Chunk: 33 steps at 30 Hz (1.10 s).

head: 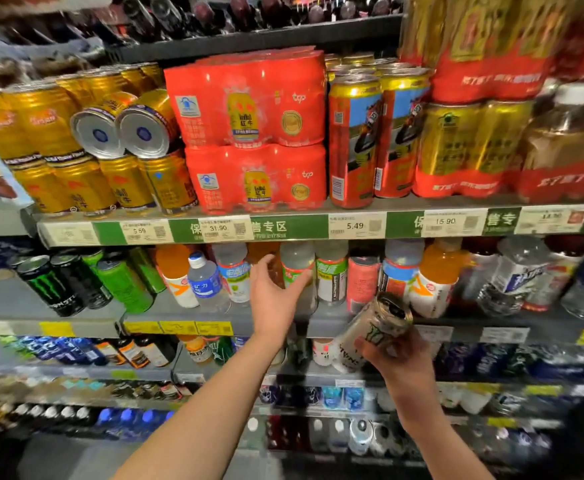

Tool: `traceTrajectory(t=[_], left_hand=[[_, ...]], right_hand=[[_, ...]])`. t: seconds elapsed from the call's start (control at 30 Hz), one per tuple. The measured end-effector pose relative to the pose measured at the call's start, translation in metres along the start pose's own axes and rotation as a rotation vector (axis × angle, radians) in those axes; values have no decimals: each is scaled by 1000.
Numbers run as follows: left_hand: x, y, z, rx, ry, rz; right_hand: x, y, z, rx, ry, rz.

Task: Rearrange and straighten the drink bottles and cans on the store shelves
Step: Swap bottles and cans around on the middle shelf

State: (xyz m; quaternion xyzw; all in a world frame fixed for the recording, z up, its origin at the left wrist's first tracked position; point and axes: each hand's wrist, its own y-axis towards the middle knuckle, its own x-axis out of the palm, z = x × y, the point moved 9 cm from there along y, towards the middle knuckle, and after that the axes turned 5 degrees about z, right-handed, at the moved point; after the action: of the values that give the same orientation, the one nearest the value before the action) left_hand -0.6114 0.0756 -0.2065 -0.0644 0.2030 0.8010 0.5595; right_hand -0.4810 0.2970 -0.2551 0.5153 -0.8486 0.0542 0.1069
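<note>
Nearest, the right hand (392, 353) grips a pale can (370, 329), tilted, in front of the bottle shelf (186, 311). Just beyond, the left hand (273, 294) reaches out with fingers spread, holding nothing, at a green-labelled bottle (295, 271). This looks like making room for the can; next it likely needs a gap, perhaps beside the green and black cans (86, 282) to the left, about five there. Farther up, two gold cans (124, 128) lie on their sides, beside two red packs (249, 133).
</note>
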Motion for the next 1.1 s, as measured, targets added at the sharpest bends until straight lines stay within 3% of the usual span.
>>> traceTrajectory(t=[0.1, 0.23, 0.3, 0.43, 0.6, 0.7, 0.9, 1.0, 1.1], left_hand=[[-29, -21, 8, 84, -115, -65], [-42, -54, -1, -10, -205, -574], [-60, -57, -15, -20, -148, -634], [-115, -17, -52, -55, -127, -370], [-173, 23, -82, 10, -89, -262], [-209, 45, -108, -44, -133, -154], [-244, 86, -169, -206, -202, 75], [-245, 102, -180, -197, -217, 116], [-243, 112, -172, -121, -211, 133]], right_hand=[[32, -2, 0, 8, -48, -38], [86, -1, 3, 29, -76, -97], [123, -4, 5, 15, -130, -144], [203, -22, 10, -24, -211, -236], [291, -42, 32, -34, -327, -295], [327, -45, 47, -27, -341, -313], [337, -34, 52, -93, -455, -29], [341, -33, 30, -298, -516, 134], [361, -31, 19, -430, -612, 133]])
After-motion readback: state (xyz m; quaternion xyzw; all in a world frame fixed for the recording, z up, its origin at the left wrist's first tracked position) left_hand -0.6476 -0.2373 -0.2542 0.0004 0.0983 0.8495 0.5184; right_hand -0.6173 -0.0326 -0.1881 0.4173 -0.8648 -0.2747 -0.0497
